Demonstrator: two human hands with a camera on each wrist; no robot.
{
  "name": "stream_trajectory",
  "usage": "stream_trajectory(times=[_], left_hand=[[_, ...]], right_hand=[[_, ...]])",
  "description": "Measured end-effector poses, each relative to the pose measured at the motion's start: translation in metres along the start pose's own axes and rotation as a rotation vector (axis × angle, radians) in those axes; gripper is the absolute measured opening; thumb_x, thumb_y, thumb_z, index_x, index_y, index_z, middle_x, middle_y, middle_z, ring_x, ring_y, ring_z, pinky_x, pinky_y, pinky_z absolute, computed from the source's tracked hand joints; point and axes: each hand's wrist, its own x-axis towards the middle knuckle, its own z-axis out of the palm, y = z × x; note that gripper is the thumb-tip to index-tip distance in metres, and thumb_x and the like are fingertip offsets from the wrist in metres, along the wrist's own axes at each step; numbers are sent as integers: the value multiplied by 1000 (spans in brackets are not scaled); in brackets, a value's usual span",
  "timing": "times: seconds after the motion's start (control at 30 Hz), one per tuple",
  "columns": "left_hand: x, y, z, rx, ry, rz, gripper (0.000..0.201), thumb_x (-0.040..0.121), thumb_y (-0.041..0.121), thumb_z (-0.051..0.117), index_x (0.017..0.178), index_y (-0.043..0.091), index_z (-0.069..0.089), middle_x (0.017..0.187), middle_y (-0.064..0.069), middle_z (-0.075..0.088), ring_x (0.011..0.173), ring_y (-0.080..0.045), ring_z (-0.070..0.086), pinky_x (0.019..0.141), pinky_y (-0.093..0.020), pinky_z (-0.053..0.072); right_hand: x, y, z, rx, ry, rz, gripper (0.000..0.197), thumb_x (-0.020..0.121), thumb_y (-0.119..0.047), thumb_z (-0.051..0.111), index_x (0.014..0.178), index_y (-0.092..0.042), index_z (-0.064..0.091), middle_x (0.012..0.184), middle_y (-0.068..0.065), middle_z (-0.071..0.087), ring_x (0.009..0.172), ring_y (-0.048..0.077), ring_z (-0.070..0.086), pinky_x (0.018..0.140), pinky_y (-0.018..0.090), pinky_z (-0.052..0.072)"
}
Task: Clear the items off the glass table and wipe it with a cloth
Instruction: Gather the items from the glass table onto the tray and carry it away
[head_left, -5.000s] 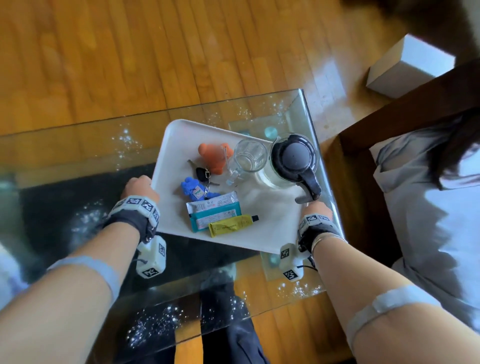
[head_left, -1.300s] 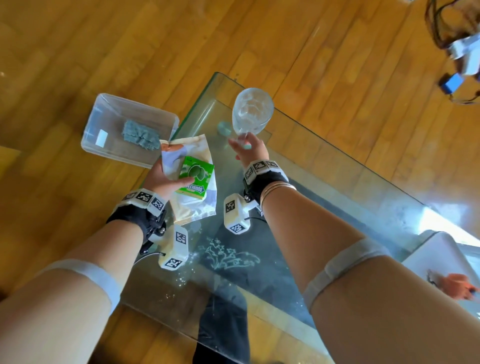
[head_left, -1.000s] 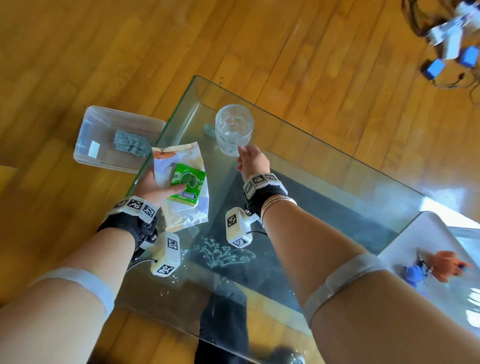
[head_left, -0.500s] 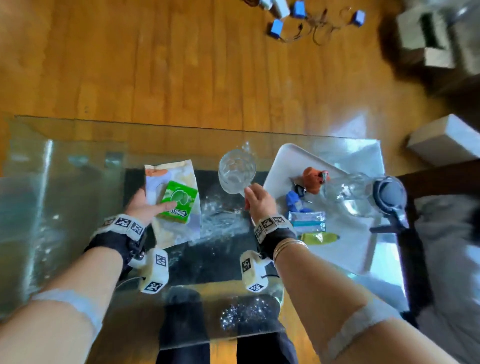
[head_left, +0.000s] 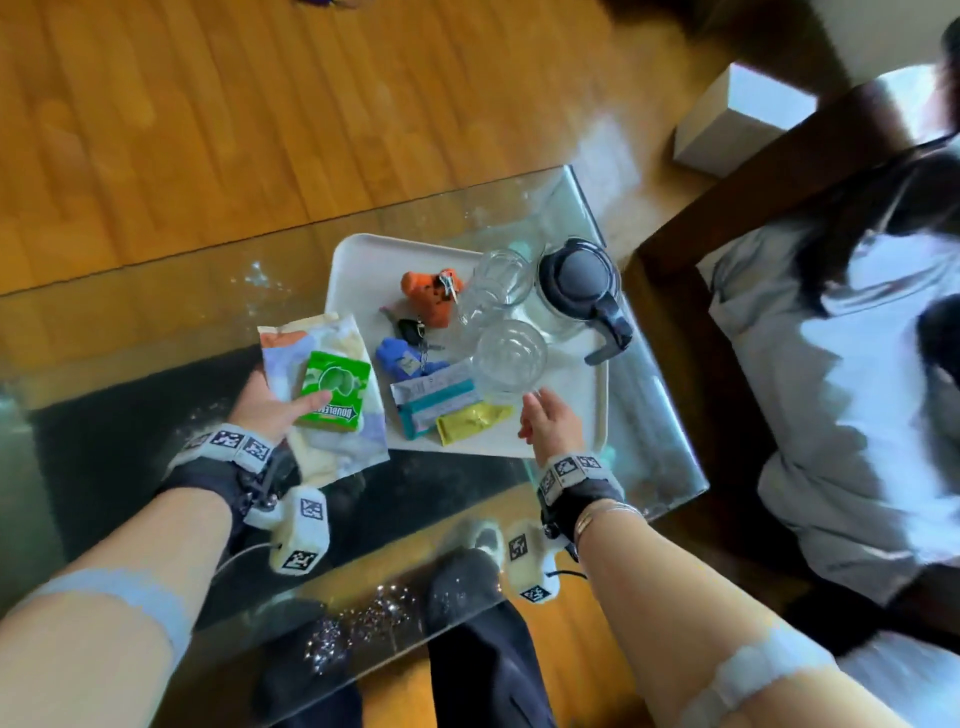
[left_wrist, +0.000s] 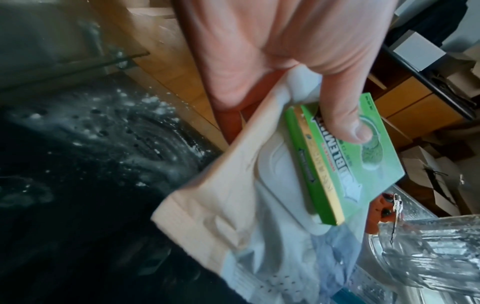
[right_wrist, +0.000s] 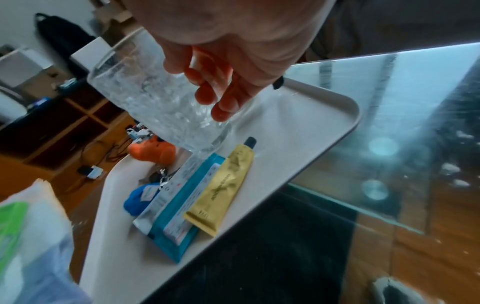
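just left of the white tray (head_left: 363, 270), our l hand (head_left: 270, 410) clamps a green gum box (head_left: 335, 392) onto a wipes pack (head_left: 332, 447), thumb on top. r hand (head_left: 548, 426) curls loosely at a glass (head_left: 511, 358) on the tray; can't tell if gripping. tray's on the glass table (head_left: 156, 312).

White box (head_left: 743, 117) on wooden floor (head_left: 234, 130), near dark wooden seat frame (head_left: 665, 291); pale-clothed person (head_left: 857, 415) sitting there.
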Motion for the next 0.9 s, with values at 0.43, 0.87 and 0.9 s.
stream_trajectory(times=[0.43, 0.87, 0.9], left_hand=[[47, 35, 40, 69, -18, 10, 82, 63, 35, 84, 127, 5, 41, 123, -11, 57, 113, -30, 56, 100, -49, 43], [74, 67, 60, 260, 35, 177, 58, 85, 16, 66, 135, 4, 39, 140, -16, 44, 128, -31, 44, 104, -39, 34], [74, 68, 61, 304, 73, 189, 62, 85, 17, 65, 140, 7, 37, 143, -16, 38, 131, -31, 41, 109, -40, 32]], right_hand=[[46, 41, -29, 111, 82, 87, 29, 96, -13, 45, 67, -19, 45, 62, -3, 52, 47, -3, 53, 60, 16, 44], [59, 46, -43, 171, 142, 125, 19, 92, -16, 54, 111, -18, 48, 113, 0, 50, 71, 18, 58, 60, 22, 44], [59, 46, -44, 165, 148, 141, 23, 92, -14, 54, 114, -17, 49, 111, 0, 50, 71, 18, 57, 60, 21, 42]])
